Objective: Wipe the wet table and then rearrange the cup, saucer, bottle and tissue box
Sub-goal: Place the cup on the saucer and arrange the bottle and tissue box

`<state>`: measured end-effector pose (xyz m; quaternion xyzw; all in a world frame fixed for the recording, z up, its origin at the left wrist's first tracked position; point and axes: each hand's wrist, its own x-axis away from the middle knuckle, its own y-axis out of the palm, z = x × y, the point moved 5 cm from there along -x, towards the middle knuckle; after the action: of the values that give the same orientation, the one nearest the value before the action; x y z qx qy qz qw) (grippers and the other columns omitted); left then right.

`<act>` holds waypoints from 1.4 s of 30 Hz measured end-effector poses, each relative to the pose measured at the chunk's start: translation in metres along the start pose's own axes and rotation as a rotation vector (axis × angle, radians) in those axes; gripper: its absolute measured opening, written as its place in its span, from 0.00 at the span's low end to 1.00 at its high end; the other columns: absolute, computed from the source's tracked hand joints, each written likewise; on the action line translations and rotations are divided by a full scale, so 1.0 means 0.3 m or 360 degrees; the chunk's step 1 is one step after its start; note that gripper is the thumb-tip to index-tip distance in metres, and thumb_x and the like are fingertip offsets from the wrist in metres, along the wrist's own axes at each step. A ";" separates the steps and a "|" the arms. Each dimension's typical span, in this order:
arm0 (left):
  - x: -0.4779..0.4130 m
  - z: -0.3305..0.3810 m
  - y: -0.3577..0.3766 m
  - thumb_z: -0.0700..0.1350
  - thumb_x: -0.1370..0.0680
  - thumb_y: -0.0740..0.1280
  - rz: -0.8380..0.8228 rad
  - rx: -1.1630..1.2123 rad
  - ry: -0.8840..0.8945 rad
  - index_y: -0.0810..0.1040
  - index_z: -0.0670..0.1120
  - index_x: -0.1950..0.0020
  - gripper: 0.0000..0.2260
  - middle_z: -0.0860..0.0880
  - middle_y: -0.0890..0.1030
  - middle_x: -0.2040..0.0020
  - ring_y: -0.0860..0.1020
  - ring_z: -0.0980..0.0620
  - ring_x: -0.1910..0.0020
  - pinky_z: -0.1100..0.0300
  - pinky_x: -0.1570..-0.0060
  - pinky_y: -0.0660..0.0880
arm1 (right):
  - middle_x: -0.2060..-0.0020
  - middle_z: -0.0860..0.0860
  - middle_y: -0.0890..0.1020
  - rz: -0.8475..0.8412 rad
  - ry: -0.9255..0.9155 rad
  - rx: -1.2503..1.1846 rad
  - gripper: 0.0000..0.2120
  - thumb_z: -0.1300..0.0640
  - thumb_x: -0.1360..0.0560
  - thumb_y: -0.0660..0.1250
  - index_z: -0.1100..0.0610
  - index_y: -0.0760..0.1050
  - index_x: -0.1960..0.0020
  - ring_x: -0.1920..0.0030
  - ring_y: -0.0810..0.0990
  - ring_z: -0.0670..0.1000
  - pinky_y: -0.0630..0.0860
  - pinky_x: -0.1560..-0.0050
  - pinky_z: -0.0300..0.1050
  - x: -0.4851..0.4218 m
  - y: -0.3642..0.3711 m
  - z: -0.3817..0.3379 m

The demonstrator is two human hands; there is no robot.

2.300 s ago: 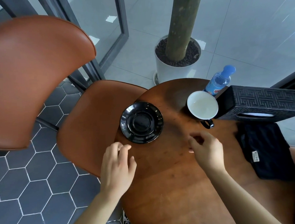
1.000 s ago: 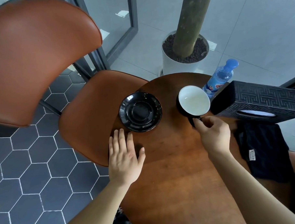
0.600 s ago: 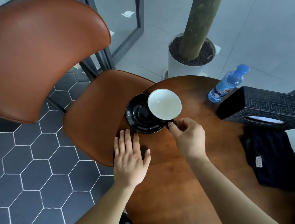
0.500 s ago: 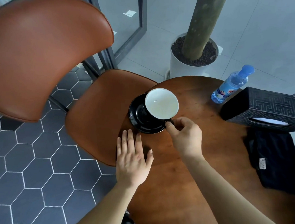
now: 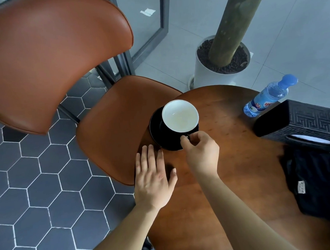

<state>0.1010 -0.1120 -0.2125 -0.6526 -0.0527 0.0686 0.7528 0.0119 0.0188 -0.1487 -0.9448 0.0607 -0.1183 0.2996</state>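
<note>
A black cup with a white inside (image 5: 180,116) stands on the black saucer (image 5: 157,133) near the left edge of the round wooden table (image 5: 238,178). My right hand (image 5: 201,151) pinches the cup's handle at the near side. Flat on the table edge just below the saucer lies my left hand (image 5: 153,176), fingers spread, holding nothing. A clear water bottle with a blue cap (image 5: 268,95) stands at the far right. The black patterned tissue box (image 5: 300,126) is next to it.
A black cloth with a white label (image 5: 318,182) lies on the table's right side below the tissue box. A brown leather chair (image 5: 111,123) stands tight against the table's left. A white planter with a tree trunk (image 5: 218,65) is behind the table.
My right hand took the cup from beside the tissue box, carried it left and set it on the saucer. My left hand settled flat on the table edge.
</note>
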 end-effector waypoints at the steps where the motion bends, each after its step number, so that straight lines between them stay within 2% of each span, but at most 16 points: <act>1: 0.000 0.000 0.000 0.58 0.20 0.58 0.0002 -0.0001 0.0000 0.71 0.40 0.27 0.29 0.35 0.67 0.24 0.61 0.37 0.21 0.40 0.22 0.56 | 0.70 0.45 0.78 0.0004 0.0001 0.0009 0.13 0.55 0.26 0.72 0.51 0.72 0.66 0.68 0.75 0.43 0.68 0.69 0.26 -0.001 0.001 -0.003; 6: 0.001 -0.002 -0.001 0.58 0.20 0.58 0.0007 0.0014 -0.0003 0.71 0.40 0.27 0.29 0.35 0.67 0.24 0.61 0.36 0.22 0.40 0.22 0.56 | 0.70 0.45 0.78 0.0000 -0.0018 0.0090 0.11 0.53 0.26 0.72 0.54 0.74 0.65 0.68 0.76 0.44 0.66 0.69 0.29 0.003 0.011 -0.005; 11: 0.000 0.000 -0.001 0.59 0.20 0.58 0.0011 0.0017 -0.0001 0.72 0.40 0.27 0.29 0.35 0.68 0.24 0.62 0.36 0.22 0.40 0.22 0.57 | 0.71 0.44 0.80 -0.0046 -0.0097 0.0140 0.11 0.50 0.26 0.73 0.56 0.79 0.63 0.67 0.80 0.45 0.74 0.66 0.38 0.012 0.031 -0.015; 14: 0.002 -0.006 -0.001 0.59 0.20 0.59 0.0025 0.0039 -0.0011 0.73 0.40 0.28 0.28 0.35 0.68 0.24 0.62 0.37 0.22 0.40 0.22 0.57 | 0.71 0.45 0.81 -0.0095 -0.0111 0.0151 0.12 0.48 0.26 0.74 0.55 0.81 0.62 0.67 0.80 0.44 0.71 0.67 0.33 0.023 0.044 -0.004; 16: 0.003 -0.008 0.000 0.59 0.20 0.60 0.0034 0.0058 -0.0017 0.73 0.40 0.28 0.28 0.36 0.68 0.25 0.62 0.37 0.22 0.41 0.22 0.57 | 0.67 0.45 0.83 -0.0118 -0.0138 0.0143 0.11 0.47 0.27 0.74 0.55 0.83 0.60 0.64 0.81 0.42 0.69 0.66 0.27 0.031 0.046 0.007; 20: 0.002 -0.011 0.005 0.58 0.20 0.60 0.0053 0.0101 -0.0007 0.72 0.41 0.28 0.28 0.36 0.68 0.24 0.62 0.38 0.21 0.41 0.22 0.57 | 0.61 0.44 0.83 -0.0164 -0.0156 0.0118 0.07 0.51 0.29 0.76 0.54 0.84 0.57 0.59 0.81 0.41 0.69 0.62 0.24 0.039 0.036 0.008; 24: 0.004 -0.014 0.005 0.58 0.20 0.60 0.0048 0.0110 -0.0009 0.72 0.41 0.27 0.28 0.36 0.68 0.24 0.61 0.38 0.21 0.41 0.22 0.57 | 0.65 0.44 0.82 -0.0144 -0.0164 0.0130 0.05 0.55 0.27 0.75 0.55 0.84 0.59 0.61 0.81 0.44 0.72 0.62 0.29 0.045 0.036 -0.003; 27: 0.003 -0.015 0.006 0.59 0.20 0.59 0.0029 0.0103 -0.0018 0.72 0.41 0.27 0.28 0.37 0.67 0.24 0.61 0.38 0.21 0.42 0.21 0.56 | 0.67 0.44 0.82 -0.0141 -0.0187 0.0113 0.06 0.55 0.27 0.75 0.55 0.83 0.60 0.62 0.81 0.45 0.71 0.63 0.28 0.056 0.058 -0.012; 32: 0.003 -0.015 0.005 0.58 0.20 0.59 0.0022 0.0123 -0.0024 0.72 0.42 0.27 0.28 0.37 0.67 0.24 0.60 0.39 0.21 0.42 0.22 0.56 | 0.62 0.48 0.85 -0.0295 -0.0322 0.0149 0.05 0.56 0.28 0.76 0.57 0.84 0.57 0.61 0.82 0.45 0.77 0.59 0.37 0.050 0.057 -0.030; 34: 0.003 -0.016 0.007 0.58 0.21 0.59 0.0031 0.0140 -0.0024 0.72 0.41 0.28 0.28 0.37 0.68 0.24 0.61 0.38 0.21 0.41 0.22 0.57 | 0.61 0.48 0.85 -0.0235 -0.0447 0.0197 0.04 0.60 0.30 0.76 0.57 0.84 0.56 0.61 0.83 0.46 0.80 0.57 0.41 0.039 0.013 -0.033; 36: 0.002 -0.016 0.008 0.58 0.21 0.60 0.0041 0.0155 -0.0022 0.72 0.41 0.28 0.28 0.36 0.68 0.24 0.61 0.38 0.21 0.41 0.22 0.57 | 0.59 0.49 0.84 -0.0092 -0.0598 0.0237 0.09 0.63 0.33 0.78 0.57 0.84 0.53 0.61 0.83 0.47 0.81 0.57 0.41 0.015 -0.045 -0.047; 39: 0.002 -0.016 0.007 0.57 0.21 0.60 0.0058 0.0157 -0.0020 0.73 0.41 0.28 0.27 0.36 0.68 0.25 0.62 0.37 0.22 0.41 0.22 0.57 | 0.48 0.50 0.79 -0.0072 -0.0689 0.0326 0.24 0.62 0.35 0.80 0.57 0.81 0.40 0.55 0.81 0.48 0.73 0.52 0.25 -0.060 -0.093 -0.088; 40: 0.002 -0.015 0.006 0.57 0.21 0.60 0.0066 0.0156 -0.0020 0.73 0.41 0.28 0.27 0.36 0.68 0.25 0.62 0.37 0.22 0.41 0.22 0.57 | 0.43 0.51 0.77 -0.0148 -0.0687 0.0416 0.31 0.60 0.36 0.80 0.55 0.77 0.34 0.48 0.80 0.50 0.72 0.46 0.27 -0.088 -0.090 -0.105; 42: 0.002 -0.015 0.005 0.57 0.21 0.60 0.0064 0.0155 -0.0023 0.73 0.41 0.29 0.27 0.36 0.68 0.25 0.62 0.37 0.22 0.41 0.22 0.57 | 0.29 0.53 0.68 -0.0410 -0.0716 0.0728 0.47 0.54 0.38 0.82 0.50 0.65 0.23 0.32 0.69 0.57 0.70 0.33 0.45 -0.130 -0.059 -0.135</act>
<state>0.1024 -0.1159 -0.2147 -0.6155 -0.0416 0.0909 0.7817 -0.0354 0.0181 -0.1138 -0.8554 -0.1547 0.0456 0.4922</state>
